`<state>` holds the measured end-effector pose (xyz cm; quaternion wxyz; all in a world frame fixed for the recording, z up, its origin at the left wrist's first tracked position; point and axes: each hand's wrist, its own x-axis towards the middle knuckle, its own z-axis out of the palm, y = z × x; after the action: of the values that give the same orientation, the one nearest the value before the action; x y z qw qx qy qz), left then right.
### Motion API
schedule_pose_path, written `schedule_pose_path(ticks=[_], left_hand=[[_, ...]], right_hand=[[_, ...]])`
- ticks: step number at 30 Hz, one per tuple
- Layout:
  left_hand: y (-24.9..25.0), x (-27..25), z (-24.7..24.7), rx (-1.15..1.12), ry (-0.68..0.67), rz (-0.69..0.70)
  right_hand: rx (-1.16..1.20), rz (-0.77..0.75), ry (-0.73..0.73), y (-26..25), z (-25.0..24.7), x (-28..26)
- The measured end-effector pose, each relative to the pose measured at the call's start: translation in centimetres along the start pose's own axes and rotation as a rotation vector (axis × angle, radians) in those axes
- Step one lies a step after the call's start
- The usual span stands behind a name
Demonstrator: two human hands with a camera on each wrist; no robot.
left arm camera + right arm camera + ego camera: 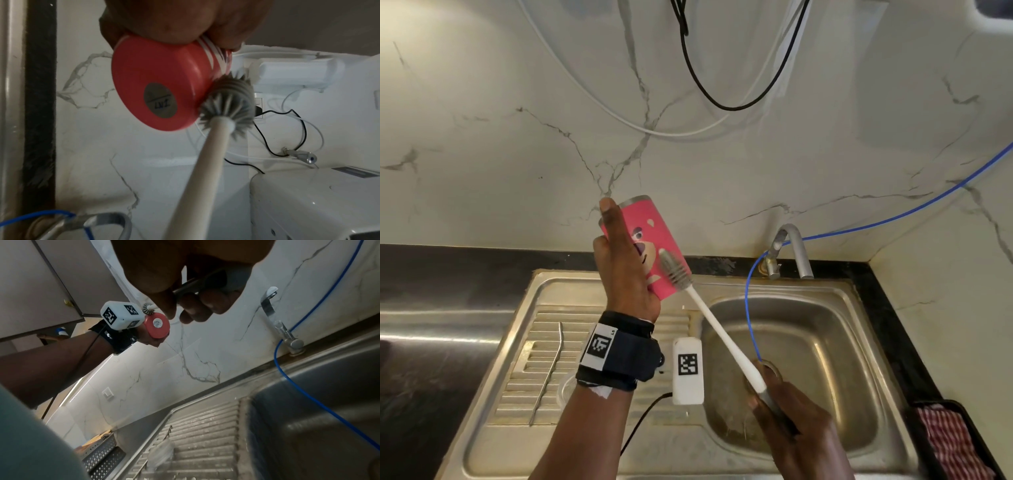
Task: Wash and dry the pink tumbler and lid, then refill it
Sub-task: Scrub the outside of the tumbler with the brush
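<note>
My left hand [621, 250] grips the pink tumbler [650, 240] above the drainboard. The tumbler is tilted, its open rim up toward the wall and its base [152, 91] down toward me. My right hand [787, 414] holds the grey end of a long white bottle brush [719, 329] over the sink. The grey brush head [676, 269] presses against the tumbler's outer side near the base [228, 104]. A clear round lid [565, 389] lies on the drainboard, partly hidden by my left wrist.
A steel sink basin [835, 342] lies under my right hand, with a faucet [796, 250] behind it and a blue hose [748, 308] running into the drain. A metal straw [548, 373] rests on the ribbed drainboard. A red checked cloth [948, 442] sits in a black tray at right.
</note>
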<state>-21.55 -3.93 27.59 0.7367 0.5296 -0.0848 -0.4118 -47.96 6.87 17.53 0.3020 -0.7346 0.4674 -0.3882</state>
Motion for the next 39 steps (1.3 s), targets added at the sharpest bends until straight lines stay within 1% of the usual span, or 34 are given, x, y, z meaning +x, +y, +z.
schedule_pose_path(ticks=[3, 5, 8, 11, 16, 18, 22, 23, 26, 27, 32, 37, 39], left_hand=[[-1.1, -1.2, 0.8, 0.048, -0.049, -0.026], [-1.3, -1.3, 1.0, 0.041, -0.052, -0.016], [-0.2, 0.0, 0.5, -0.002, 0.01, 0.024], [0.5, 0.7, 0.0, -0.013, 0.085, 0.027], [0.0, -0.3, 0.3, -0.011, 0.006, 0.024], [0.2, 0.1, 0.1, -0.026, 0.022, 0.036], [0.7, 0.9, -0.3, -0.029, 0.107, 0.049], [0.6, 0.7, -0.2, -0.017, 0.103, 0.05], [-0.3, -0.3, 0.4, 0.012, 0.02, 0.006], [-0.4, -0.4, 0.4, 0.015, 0.012, 0.004], [0.7, 0.6, 0.0, -0.038, 0.08, 0.006], [-0.3, -0.3, 0.6, -0.019, -0.002, -0.017], [-0.2, -0.4, 0.7, -0.014, -0.016, -0.017]], right_hand=[[-0.014, -0.027, 0.021, -0.8, 0.8, 1.4], [-0.018, -0.033, 0.03, -1.0, 1.1, 1.3], [-0.054, -0.044, 0.027, -0.4, 0.7, -0.3], [-0.098, -0.049, 0.011, 0.1, 0.5, -1.1], [-0.102, -0.061, 0.035, 0.0, 1.1, -0.1], [-0.093, -0.068, 0.03, 0.2, 0.9, -0.4], [-0.094, -0.057, 0.023, 0.4, 0.3, -0.9], [-0.093, -0.06, 0.02, 0.3, 0.3, -0.6], [-0.065, -0.046, 0.037, 0.0, 0.8, 0.3], [-0.059, -0.04, 0.045, 0.0, 0.9, 0.4], [-0.056, -0.025, 0.013, 0.9, 0.0, -0.6], [-0.037, -0.014, 0.039, 0.0, 0.4, 0.7], [-0.032, -0.009, 0.04, -0.1, 0.4, 0.8]])
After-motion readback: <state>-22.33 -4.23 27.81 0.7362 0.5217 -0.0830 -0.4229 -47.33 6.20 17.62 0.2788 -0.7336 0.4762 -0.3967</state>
